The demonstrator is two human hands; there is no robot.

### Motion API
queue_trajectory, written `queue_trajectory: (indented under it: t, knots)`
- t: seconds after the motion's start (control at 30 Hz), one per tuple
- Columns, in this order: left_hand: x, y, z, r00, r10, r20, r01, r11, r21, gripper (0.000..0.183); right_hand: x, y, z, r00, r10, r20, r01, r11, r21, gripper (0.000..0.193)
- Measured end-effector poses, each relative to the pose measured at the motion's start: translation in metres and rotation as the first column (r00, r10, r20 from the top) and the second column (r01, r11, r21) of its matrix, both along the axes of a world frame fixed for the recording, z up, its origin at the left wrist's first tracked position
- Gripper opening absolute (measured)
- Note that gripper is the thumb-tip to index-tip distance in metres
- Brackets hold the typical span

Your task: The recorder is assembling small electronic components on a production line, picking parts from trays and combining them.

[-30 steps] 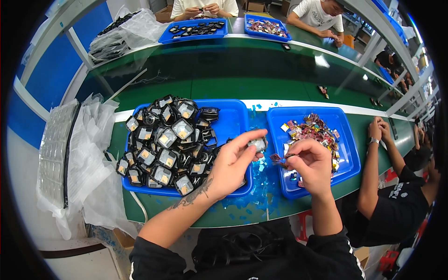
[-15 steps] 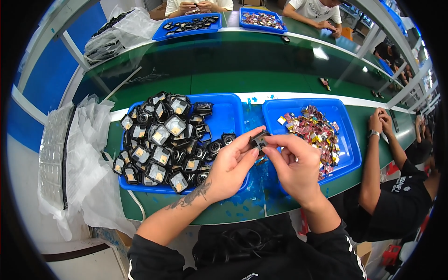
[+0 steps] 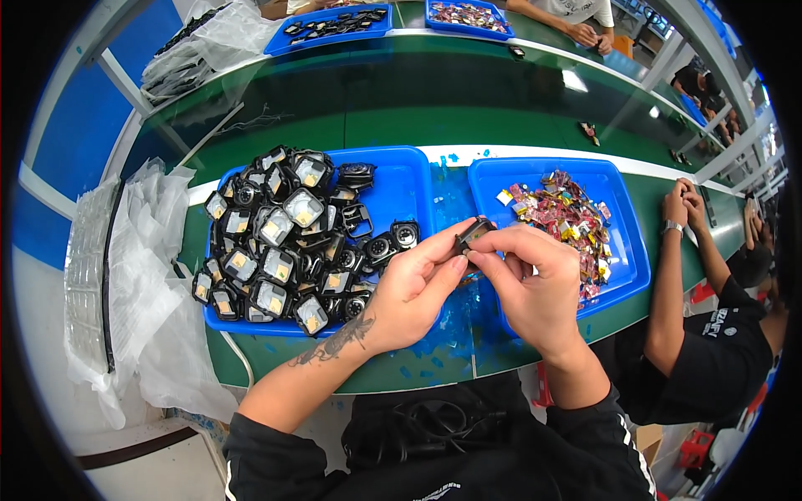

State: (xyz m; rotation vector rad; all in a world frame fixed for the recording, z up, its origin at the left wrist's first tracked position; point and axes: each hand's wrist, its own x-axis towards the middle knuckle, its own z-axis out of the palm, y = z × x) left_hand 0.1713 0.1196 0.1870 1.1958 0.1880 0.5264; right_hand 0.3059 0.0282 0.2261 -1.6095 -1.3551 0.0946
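Observation:
My left hand [image 3: 413,292] and my right hand [image 3: 530,288] meet over the gap between two blue trays and together pinch a small black square part [image 3: 473,235] at their fingertips. The left blue tray [image 3: 409,188] holds a heap of several black square parts [image 3: 280,234], some with shiny faces. The right blue tray [image 3: 618,217] holds a pile of small multicoloured pieces [image 3: 560,213]. Both trays rest on a green workbench [image 3: 393,117].
Clear plastic bags [image 3: 138,267] lie heaped at the bench's left end. A person in a black shirt [image 3: 718,326] sits at my right, hands [image 3: 681,200] on the bench. Two more blue trays [image 3: 334,25] stand on the far side, where another person's arm [image 3: 576,21] reaches.
Both hands have drawn together and lifted the small black part slightly up and toward the middle between the trays; the view has tilted down a little.

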Motion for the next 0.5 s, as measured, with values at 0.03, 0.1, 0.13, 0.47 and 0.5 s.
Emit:
queue_trajectory:
  t: [0.03,0.1,0.13,0.47,0.5]
  knots:
    - [0.000,0.000,-0.001,1.000,-0.001,-0.008,0.001,1.000,0.025,0.043,0.000,-0.001,0.000,1.000,0.009,-0.007,-0.009,1.000,-0.021,0.014]
    - [-0.001,0.000,-0.002,1.000,-0.005,-0.020,0.006,0.999,0.050,0.044,0.002,-0.001,0.002,1.000,0.014,-0.018,-0.015,0.999,-0.042,0.013]
    - [-0.002,0.000,-0.002,0.999,0.017,-0.048,-0.012,0.995,0.099,0.044,0.003,-0.001,0.003,1.000,0.023,-0.016,-0.023,0.998,-0.056,0.012]
    - [-0.002,-0.002,0.003,1.000,0.016,0.015,-0.018,0.980,0.199,0.042,0.010,-0.002,0.004,0.990,0.070,-0.123,-0.067,0.997,0.031,0.028]
    - [-0.002,-0.002,0.003,0.999,-0.026,0.032,0.026,1.000,0.017,0.042,0.012,0.000,0.001,0.976,0.107,-0.191,-0.103,0.994,0.032,0.027]
